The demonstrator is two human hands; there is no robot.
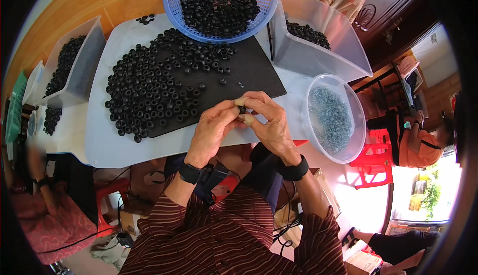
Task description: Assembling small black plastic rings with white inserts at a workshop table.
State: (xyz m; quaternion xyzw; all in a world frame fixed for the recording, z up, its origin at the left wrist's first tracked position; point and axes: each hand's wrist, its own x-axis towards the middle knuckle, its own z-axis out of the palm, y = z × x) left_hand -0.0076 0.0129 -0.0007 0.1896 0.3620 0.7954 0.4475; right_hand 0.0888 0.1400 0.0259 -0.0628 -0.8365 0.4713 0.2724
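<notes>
Above the table's near edge, my left hand and my right hand meet, their fingertips pinched round one small black round part. Pale coverings wrap some of the fingertips. Most of the part is hidden by the fingers, so its exact kind cannot be told. Just beyond my hands lies a black mat. A wide heap of black ring-shaped parts covers the mat's left side and the table beside it; many show a hole in the middle.
A blue perforated basket of black parts stands at the back. Right of it is a clear bin with more. A round clear tub holds small bluish translucent pieces. Another bin stands left. People sit at left and right, near red stools.
</notes>
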